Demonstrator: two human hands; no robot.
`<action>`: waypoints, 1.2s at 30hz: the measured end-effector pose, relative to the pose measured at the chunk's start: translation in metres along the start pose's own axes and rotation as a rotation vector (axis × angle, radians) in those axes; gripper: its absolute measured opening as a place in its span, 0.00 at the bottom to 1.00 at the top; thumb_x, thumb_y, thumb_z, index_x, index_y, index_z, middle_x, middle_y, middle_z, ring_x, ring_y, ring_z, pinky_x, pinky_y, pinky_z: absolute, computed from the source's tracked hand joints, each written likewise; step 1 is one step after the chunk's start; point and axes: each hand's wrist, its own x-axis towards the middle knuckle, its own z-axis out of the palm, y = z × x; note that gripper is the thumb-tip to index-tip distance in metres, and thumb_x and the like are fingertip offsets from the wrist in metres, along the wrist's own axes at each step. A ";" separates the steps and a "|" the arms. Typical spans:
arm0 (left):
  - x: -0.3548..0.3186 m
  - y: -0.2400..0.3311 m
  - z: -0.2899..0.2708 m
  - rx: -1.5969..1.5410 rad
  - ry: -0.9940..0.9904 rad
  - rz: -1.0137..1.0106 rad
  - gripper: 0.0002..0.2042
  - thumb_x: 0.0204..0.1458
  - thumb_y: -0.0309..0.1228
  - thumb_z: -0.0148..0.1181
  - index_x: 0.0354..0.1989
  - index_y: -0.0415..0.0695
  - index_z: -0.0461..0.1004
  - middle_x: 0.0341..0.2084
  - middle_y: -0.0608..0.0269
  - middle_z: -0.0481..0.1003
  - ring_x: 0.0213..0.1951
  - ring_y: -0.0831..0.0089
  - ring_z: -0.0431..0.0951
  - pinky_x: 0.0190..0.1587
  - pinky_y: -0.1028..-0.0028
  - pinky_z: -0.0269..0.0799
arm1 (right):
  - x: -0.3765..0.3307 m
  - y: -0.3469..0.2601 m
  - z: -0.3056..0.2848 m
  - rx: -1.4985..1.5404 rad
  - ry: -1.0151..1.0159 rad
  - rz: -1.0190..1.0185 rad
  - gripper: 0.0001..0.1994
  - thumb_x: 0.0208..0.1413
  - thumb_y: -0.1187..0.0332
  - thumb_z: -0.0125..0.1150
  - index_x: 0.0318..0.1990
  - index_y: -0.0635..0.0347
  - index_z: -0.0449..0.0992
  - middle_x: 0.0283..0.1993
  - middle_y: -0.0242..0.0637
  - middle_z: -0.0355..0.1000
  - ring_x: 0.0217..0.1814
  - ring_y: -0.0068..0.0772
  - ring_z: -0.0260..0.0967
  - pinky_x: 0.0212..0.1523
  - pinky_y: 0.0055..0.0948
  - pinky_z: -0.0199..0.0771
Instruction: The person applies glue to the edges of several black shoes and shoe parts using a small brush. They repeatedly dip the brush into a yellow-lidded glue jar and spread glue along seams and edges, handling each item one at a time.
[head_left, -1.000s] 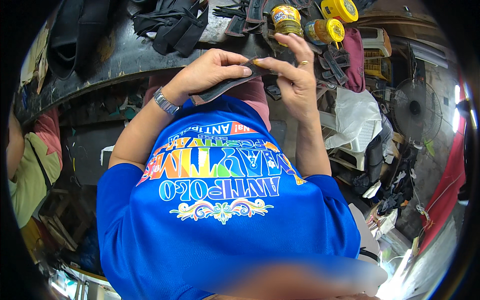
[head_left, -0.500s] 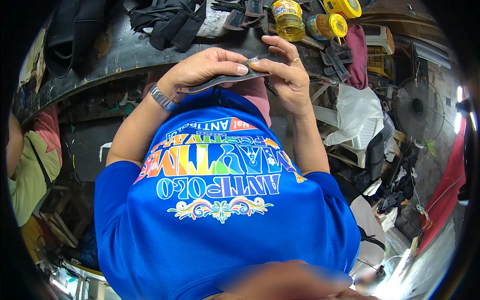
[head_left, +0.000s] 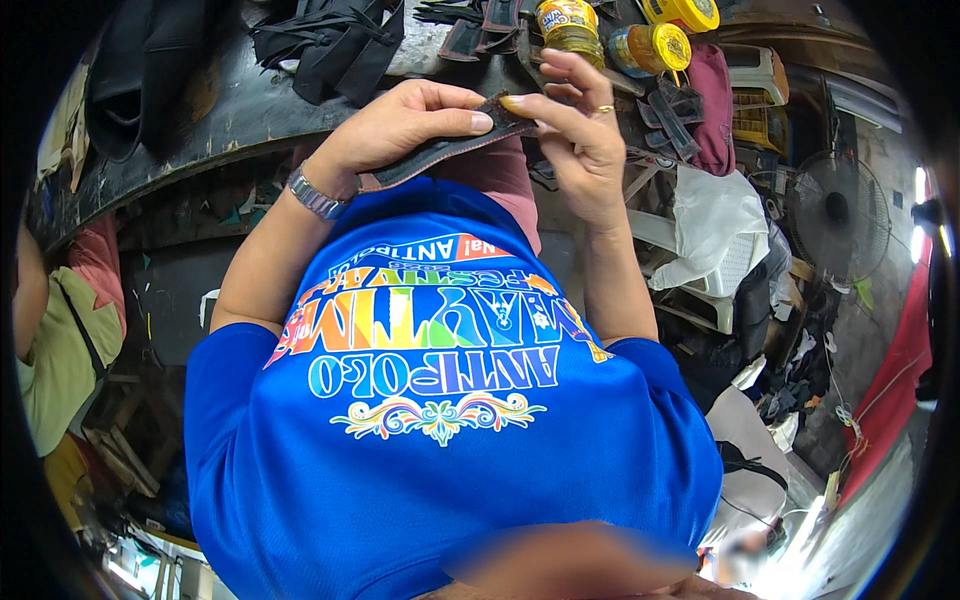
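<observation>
My left hand (head_left: 415, 128) is closed on a dark flat strip (head_left: 425, 160) with a reddish edge, thumb on top, held tilted above my lap just off the table's near edge. Fingers apart, my right hand (head_left: 585, 150) is at the strip's far right end. One of its fingertips, yellowish in colour, touches the upper face there; its other fingers are raised and bent. What lies under the strip is hidden.
On the dark table (head_left: 225, 125) lie a pile of black straps (head_left: 330, 45) and several dark strips (head_left: 480, 35). An open jar of yellowish contents (head_left: 570, 30) and a yellow-rimmed jar (head_left: 650, 50) stand beyond my right hand. White plastic chair (head_left: 715, 270) and fan (head_left: 840, 210) are at right.
Both hands and the strip have shifted slightly away from me, and the strip slants more. A shiny whitish spot under the right fingertip no longer shows.
</observation>
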 end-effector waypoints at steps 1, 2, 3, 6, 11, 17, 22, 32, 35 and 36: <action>0.001 -0.001 -0.001 -0.014 0.007 0.018 0.14 0.62 0.36 0.64 0.50 0.40 0.81 0.34 0.70 0.82 0.32 0.89 0.78 0.35 0.87 0.73 | 0.001 0.002 0.001 0.020 0.016 -0.056 0.25 0.45 0.88 0.57 0.46 0.48 0.87 0.64 0.40 0.67 0.64 0.37 0.66 0.62 0.33 0.65; 0.001 -0.002 -0.002 -0.025 0.022 0.033 0.14 0.62 0.36 0.64 0.50 0.40 0.81 0.35 0.70 0.82 0.33 0.89 0.78 0.35 0.87 0.73 | 0.001 0.003 0.001 0.028 0.015 -0.085 0.25 0.45 0.88 0.58 0.46 0.47 0.87 0.63 0.40 0.68 0.64 0.38 0.66 0.62 0.33 0.65; 0.002 -0.002 -0.004 -0.037 0.033 0.055 0.14 0.62 0.36 0.64 0.50 0.40 0.81 0.35 0.70 0.82 0.33 0.89 0.78 0.36 0.87 0.73 | 0.003 0.004 0.002 0.042 0.012 -0.133 0.25 0.46 0.87 0.58 0.46 0.46 0.87 0.62 0.40 0.68 0.63 0.38 0.66 0.61 0.33 0.65; 0.006 0.001 -0.007 -0.214 0.196 0.204 0.14 0.63 0.35 0.63 0.52 0.40 0.80 0.37 0.69 0.82 0.35 0.86 0.80 0.38 0.85 0.75 | 0.002 -0.003 0.006 0.186 0.127 -0.055 0.26 0.50 0.82 0.64 0.59 0.53 0.78 0.59 0.40 0.70 0.60 0.32 0.68 0.59 0.30 0.68; 0.025 -0.008 0.016 -0.393 0.456 0.553 0.12 0.64 0.31 0.61 0.52 0.40 0.79 0.42 0.64 0.82 0.41 0.81 0.82 0.43 0.81 0.78 | -0.010 -0.035 0.031 0.431 0.032 0.307 0.45 0.59 0.79 0.63 0.78 0.53 0.41 0.46 0.42 0.74 0.45 0.28 0.74 0.50 0.27 0.75; 0.020 -0.010 0.016 -0.230 0.417 0.479 0.14 0.60 0.30 0.65 0.54 0.41 0.78 0.44 0.66 0.81 0.40 0.86 0.76 0.41 0.82 0.72 | -0.001 -0.039 0.033 0.462 0.031 0.329 0.44 0.59 0.83 0.56 0.78 0.54 0.39 0.40 0.41 0.75 0.40 0.27 0.75 0.42 0.27 0.78; -0.001 -0.006 0.008 0.160 0.167 0.128 0.08 0.57 0.32 0.68 0.39 0.40 0.82 0.25 0.66 0.81 0.26 0.81 0.78 0.29 0.81 0.71 | -0.002 -0.031 0.016 0.535 -0.098 0.328 0.40 0.59 0.81 0.58 0.77 0.60 0.46 0.36 0.38 0.74 0.35 0.20 0.70 0.38 0.22 0.75; 0.003 -0.015 0.003 0.008 0.289 0.188 0.08 0.60 0.32 0.66 0.42 0.41 0.80 0.32 0.65 0.81 0.33 0.83 0.78 0.36 0.81 0.72 | 0.000 0.009 -0.006 -0.829 0.078 0.286 0.25 0.59 0.61 0.64 0.64 0.48 0.72 0.47 0.46 0.71 0.34 0.51 0.76 0.34 0.47 0.76; 0.007 -0.020 0.005 -0.030 0.333 0.250 0.09 0.59 0.32 0.66 0.43 0.41 0.80 0.35 0.65 0.81 0.36 0.82 0.78 0.40 0.79 0.72 | 0.002 0.012 -0.002 -0.902 0.009 0.409 0.25 0.61 0.60 0.61 0.66 0.47 0.70 0.51 0.48 0.71 0.43 0.54 0.76 0.41 0.48 0.76; 0.008 -0.020 0.006 -0.067 0.329 0.283 0.09 0.59 0.32 0.66 0.43 0.42 0.80 0.36 0.65 0.81 0.37 0.81 0.78 0.41 0.79 0.73 | 0.002 0.011 0.000 -0.910 -0.010 0.442 0.25 0.61 0.61 0.61 0.65 0.47 0.70 0.51 0.47 0.71 0.43 0.54 0.76 0.42 0.48 0.77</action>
